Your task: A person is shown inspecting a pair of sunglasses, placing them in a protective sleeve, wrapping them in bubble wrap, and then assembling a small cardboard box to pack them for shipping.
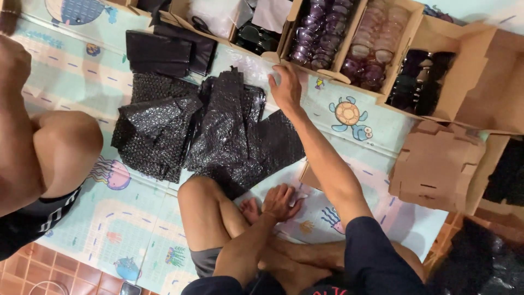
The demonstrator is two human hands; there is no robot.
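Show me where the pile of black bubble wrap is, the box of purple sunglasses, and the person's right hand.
black bubble wrap (218,131), head view, middle of the pile.
box of purple sunglasses (319,30), head view, on the stacked lenses.
right hand (285,87), head view, back of the hand.

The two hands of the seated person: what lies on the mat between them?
In the head view, between the left hand and right hand lies a heap of crumpled black bubble-wrap sheets on the cartoon-printed play mat.
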